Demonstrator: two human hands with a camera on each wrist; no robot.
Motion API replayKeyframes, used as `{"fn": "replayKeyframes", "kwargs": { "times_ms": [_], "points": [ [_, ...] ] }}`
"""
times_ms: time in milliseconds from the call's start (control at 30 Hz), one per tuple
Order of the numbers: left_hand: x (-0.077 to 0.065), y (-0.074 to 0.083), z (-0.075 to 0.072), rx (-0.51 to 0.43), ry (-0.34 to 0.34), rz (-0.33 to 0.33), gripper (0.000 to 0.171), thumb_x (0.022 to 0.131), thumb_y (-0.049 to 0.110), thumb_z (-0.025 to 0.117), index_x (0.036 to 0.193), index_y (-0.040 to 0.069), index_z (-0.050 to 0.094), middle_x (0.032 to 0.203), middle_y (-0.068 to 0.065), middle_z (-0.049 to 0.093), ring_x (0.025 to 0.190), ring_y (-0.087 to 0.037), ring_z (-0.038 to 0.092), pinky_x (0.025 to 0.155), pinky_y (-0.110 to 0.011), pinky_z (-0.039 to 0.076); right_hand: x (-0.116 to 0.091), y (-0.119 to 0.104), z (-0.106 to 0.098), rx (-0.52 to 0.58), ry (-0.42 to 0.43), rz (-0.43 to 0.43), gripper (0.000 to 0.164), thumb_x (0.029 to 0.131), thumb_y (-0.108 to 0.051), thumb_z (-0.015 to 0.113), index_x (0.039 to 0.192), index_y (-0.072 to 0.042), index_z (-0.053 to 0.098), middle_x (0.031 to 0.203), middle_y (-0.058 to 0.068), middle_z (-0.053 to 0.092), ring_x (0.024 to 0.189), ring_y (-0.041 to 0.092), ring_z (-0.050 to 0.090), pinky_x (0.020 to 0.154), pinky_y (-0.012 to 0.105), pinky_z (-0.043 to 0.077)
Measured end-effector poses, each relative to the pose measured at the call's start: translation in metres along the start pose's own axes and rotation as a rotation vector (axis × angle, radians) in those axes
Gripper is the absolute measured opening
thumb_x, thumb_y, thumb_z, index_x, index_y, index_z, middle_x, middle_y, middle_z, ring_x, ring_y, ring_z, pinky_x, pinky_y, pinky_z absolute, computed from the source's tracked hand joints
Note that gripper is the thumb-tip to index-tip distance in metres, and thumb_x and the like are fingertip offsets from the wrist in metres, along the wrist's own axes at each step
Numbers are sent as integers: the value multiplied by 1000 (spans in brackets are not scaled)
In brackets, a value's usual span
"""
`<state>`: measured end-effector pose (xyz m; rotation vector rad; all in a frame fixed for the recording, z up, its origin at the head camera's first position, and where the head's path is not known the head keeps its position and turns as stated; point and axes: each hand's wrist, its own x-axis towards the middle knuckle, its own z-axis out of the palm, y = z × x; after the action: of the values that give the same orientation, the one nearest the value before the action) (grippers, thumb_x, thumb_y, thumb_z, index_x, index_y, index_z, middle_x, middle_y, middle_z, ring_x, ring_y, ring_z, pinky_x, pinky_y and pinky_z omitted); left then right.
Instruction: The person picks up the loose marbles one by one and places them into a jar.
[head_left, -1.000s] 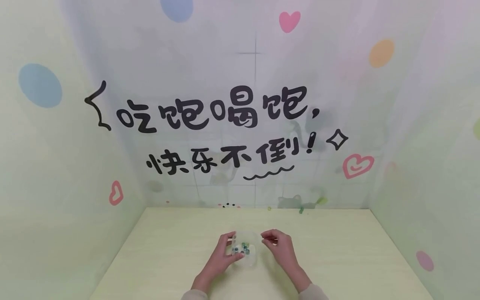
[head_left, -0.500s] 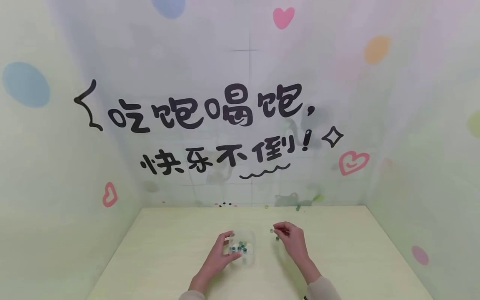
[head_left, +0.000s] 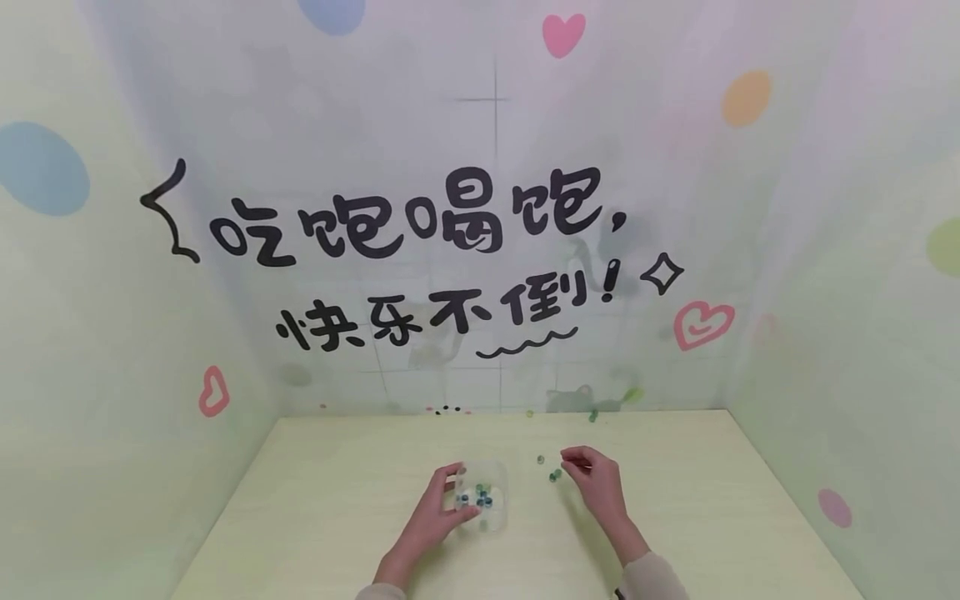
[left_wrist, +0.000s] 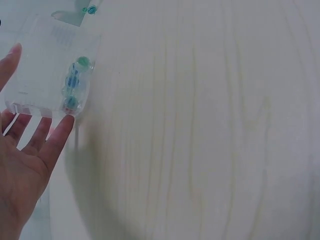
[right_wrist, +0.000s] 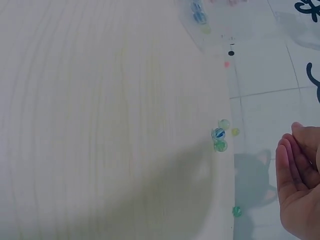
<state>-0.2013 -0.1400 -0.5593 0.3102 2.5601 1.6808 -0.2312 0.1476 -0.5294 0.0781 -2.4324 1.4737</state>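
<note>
My left hand [head_left: 435,521] grips a clear plastic box [head_left: 498,479] by its left side. Several blue and green glass marbles [head_left: 483,497] lie inside, seen through the wall; in the left wrist view they gather along one side of the box [left_wrist: 45,55]. To the right, a pale marble [head_left: 541,459] and two darker marbles [head_left: 555,476] rest on the table. My right hand [head_left: 596,483] hovers just right of them. In the right wrist view, that hand [right_wrist: 300,175] has fingers together and thumb beside them, with nothing visible between; the loose marbles [right_wrist: 218,133] lie apart from it.
The pale wood-grain table [head_left: 337,467] reaches back to a printed wall [head_left: 412,379] with black lettering and hearts. Two more printed walls flank it at left and right. Small green and yellow spots show along the table's back edge.
My right hand has moved right, away from the box, and let go of marbles, which now lie on the table. The left hand keeps its grip on the box. The head view has shifted slightly.
</note>
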Motion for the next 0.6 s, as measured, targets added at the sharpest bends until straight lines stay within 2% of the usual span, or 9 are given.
{"fn": "replayKeyframes", "kwargs": {
  "times_ms": [333,600],
  "points": [
    [-4,-1,0,2,-10,-19,76,89,25,77,148,6,33,155,-24,36,136,-52,41,95,-49,58,12,13,14,5,-32,40,14,87,1,73,101,2,73,97,14,75,86,19,69,72,13,55],
    [-4,1,-2,-30,-15,7,76,89,23,76,149,7,32,155,-24,36,136,-51,41,95,-47,59,25,22,27,34,-53,38,16,86,2,72,102,4,72,97,19,74,84,16,67,71,15,57]
  ]
}}
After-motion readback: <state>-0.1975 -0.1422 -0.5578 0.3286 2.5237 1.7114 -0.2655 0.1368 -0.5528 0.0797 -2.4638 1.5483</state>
